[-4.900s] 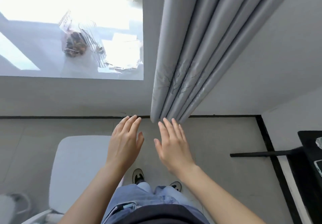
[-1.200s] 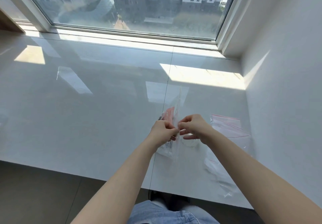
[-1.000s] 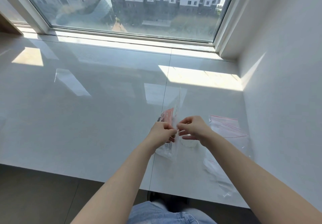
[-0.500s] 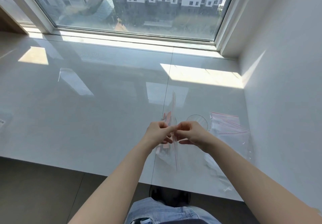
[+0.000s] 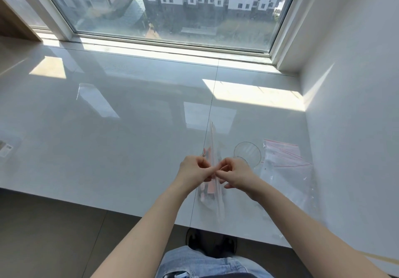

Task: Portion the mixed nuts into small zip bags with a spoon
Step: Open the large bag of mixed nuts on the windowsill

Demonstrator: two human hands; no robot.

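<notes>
My left hand (image 5: 195, 170) and right hand (image 5: 234, 173) still pinch the clear zip bag (image 5: 212, 169) edge-on above the sill (image 5: 108, 148). A glass bowl (image 5: 247, 153), hidden a second ago, now shows beside my right hand.

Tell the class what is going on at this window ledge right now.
A person stands at a glossy white ledge. The left hand and right hand both pinch the top of a clear zip bag held edge-on between them. A clear glass and spare zip bags sit to the right.
</notes>
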